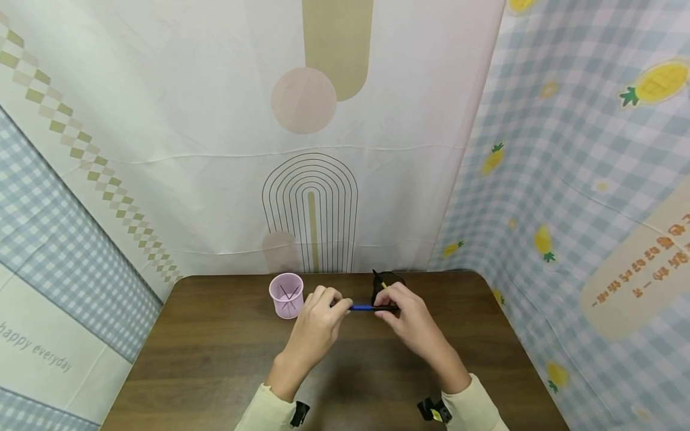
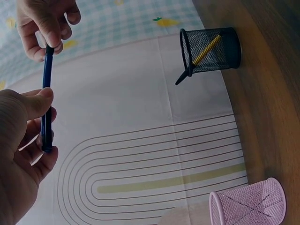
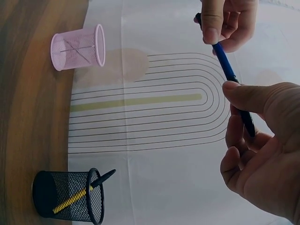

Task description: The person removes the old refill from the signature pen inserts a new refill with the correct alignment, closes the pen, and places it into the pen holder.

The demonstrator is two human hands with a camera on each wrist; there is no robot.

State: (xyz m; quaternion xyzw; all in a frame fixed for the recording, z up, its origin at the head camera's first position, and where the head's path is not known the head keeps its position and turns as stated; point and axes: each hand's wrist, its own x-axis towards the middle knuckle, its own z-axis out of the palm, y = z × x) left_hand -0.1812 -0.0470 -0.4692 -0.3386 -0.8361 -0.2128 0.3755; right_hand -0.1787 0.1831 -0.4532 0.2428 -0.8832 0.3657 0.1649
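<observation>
A blue pen with black ends (image 1: 361, 307) is held level between both hands above the table. My left hand (image 1: 315, 326) pinches one end between thumb and fingers. The other, black end is gripped by the thumb and fingers of my right hand (image 1: 412, 320). In the right wrist view, the pen's blue barrel (image 3: 224, 62) shows between the two hands. Behind my right hand stands a black mesh pen cup (image 2: 229, 49), with a yellow pen with a black end (image 2: 206, 50) leaning in it. A pink mesh pen cup (image 1: 287, 296) stands left of my left hand.
The brown wooden table (image 1: 215, 359) reaches back to a white patterned cloth (image 1: 215, 197). On the right hangs a blue checked cloth with pineapples (image 1: 539, 197). Both cups stand near the table's back edge.
</observation>
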